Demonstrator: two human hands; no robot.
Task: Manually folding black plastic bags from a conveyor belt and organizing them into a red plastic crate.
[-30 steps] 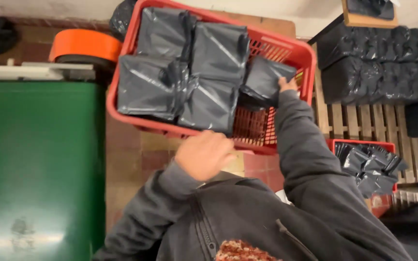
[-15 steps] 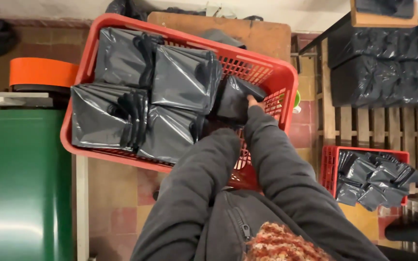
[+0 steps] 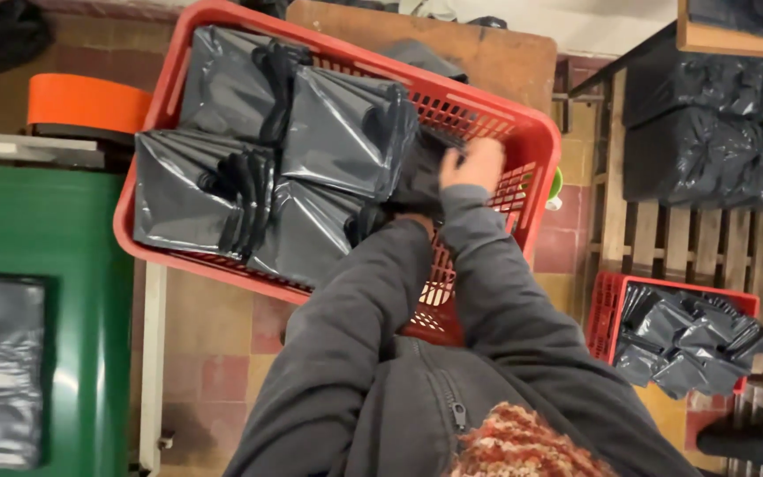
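Head view: my right hand (image 3: 472, 164) curls its fingers over a dark grey plastic parcel (image 3: 421, 172) at the right end of the red crate (image 3: 536, 141). The left hand is hidden under the sleeves; I cannot tell its finger state. I judge the parcel soft, light and slippery: grip a folded edge, not the flat face.

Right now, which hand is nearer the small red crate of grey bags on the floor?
Right. The right hand is at the big crate's right wall, on the small red crate side; the left hand, mostly hidden, sits further left.
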